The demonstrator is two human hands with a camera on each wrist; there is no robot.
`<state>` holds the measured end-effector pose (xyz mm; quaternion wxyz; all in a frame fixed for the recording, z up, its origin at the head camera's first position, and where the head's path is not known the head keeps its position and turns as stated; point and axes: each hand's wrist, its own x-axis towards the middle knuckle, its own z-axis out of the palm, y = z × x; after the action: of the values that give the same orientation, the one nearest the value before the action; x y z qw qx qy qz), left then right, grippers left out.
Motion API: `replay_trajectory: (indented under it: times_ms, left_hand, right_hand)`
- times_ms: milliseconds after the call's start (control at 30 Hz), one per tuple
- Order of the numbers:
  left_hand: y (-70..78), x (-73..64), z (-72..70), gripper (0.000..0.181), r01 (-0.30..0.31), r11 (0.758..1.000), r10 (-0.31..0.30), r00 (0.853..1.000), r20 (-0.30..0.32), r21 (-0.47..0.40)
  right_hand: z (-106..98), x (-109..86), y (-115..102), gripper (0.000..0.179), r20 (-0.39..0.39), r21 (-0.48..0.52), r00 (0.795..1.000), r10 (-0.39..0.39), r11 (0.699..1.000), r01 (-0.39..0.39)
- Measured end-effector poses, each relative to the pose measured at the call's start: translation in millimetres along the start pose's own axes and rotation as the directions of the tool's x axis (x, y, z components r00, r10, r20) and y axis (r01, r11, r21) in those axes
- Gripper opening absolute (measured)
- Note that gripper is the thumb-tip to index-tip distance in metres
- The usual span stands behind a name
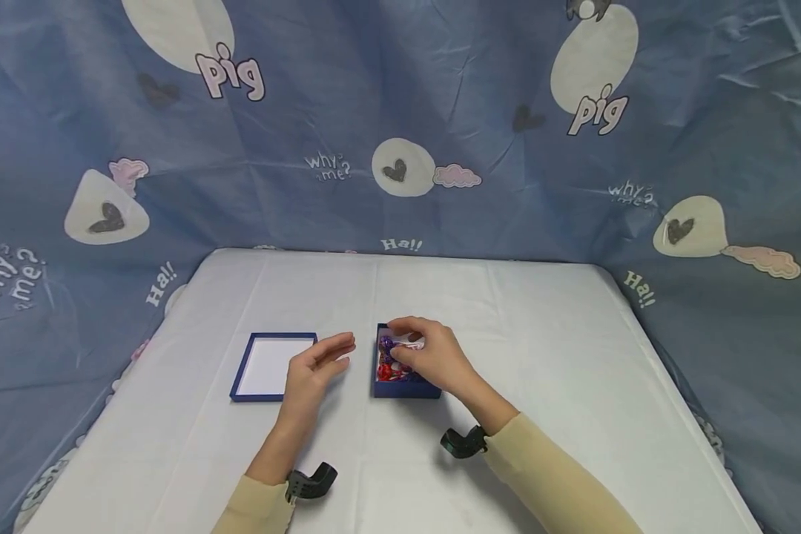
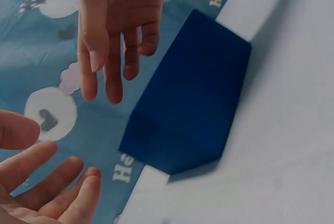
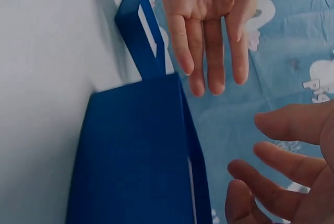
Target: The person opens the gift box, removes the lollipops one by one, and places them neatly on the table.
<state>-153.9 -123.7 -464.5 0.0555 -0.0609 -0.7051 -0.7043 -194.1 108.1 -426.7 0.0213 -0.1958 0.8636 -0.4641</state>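
A dark blue open box (image 1: 407, 390) stands mid-table in the head view, with shiny purple and red wrapped pieces (image 1: 387, 363) inside, too small to name surely. Over its right part hovers my right hand (image 1: 435, 356), which hides some of the contents. In the right wrist view that hand (image 3: 292, 177) has spread, slightly bent fingers and holds nothing. My left hand (image 1: 312, 374) is raised left of the box, fingers extended, apart from it. Behind the left hand lies a shallow blue-rimmed lid (image 1: 274, 363), white inside. Only the box's blue outer side (image 2: 188, 93) shows in the left wrist view.
A white cloth covers the table (image 1: 561, 356). Behind and at both sides hangs a blue printed curtain (image 1: 400, 96). Each wrist wears a black camera mount, left (image 1: 311, 482) and right (image 1: 463, 443).
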Motion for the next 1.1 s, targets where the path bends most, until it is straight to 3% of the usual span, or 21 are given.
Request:
replay_trajectory:
  times_ms: [200,367,600,733,833,1100]
  left_hand:
    - [-9.6,3.3,17.1,0.041,0.056,0.998,-0.055,0.998,0.038,-0.017]
    - [-16.6,6.1,24.7,0.047,0.090,0.995,-0.089,0.995,0.033,-0.040]
    - [-25.9,7.6,33.1,0.053,0.160,0.986,-0.156,0.985,0.078,-0.051]
    - [-29.9,6.2,34.2,0.055,0.156,0.986,-0.150,0.985,0.087,-0.064]
    - [-31.5,5.7,34.7,0.056,0.151,0.987,-0.145,0.985,0.097,-0.054]
    - [-36.6,5.8,35.6,0.061,0.149,0.989,-0.147,0.983,0.112,-0.005]
  right_hand:
    - [-5.3,-1.4,14.7,0.038,-0.059,-0.086,0.998,0.035,0.995,-0.040]
    - [-3.4,1.1,21.0,0.037,-0.090,-0.202,0.996,0.026,0.978,-0.043]
    - [-0.1,-0.1,25.5,0.035,-0.148,-0.370,0.989,0.031,0.925,-0.084]
    - [0.9,-0.7,27.6,0.031,-0.164,-0.445,0.986,0.036,0.889,-0.106]
    - [-0.7,0.2,29.2,0.029,-0.156,-0.469,0.987,0.045,0.876,-0.114]
    - [-3.1,1.0,35.0,0.030,-0.080,-0.454,0.992,0.099,0.882,-0.125]
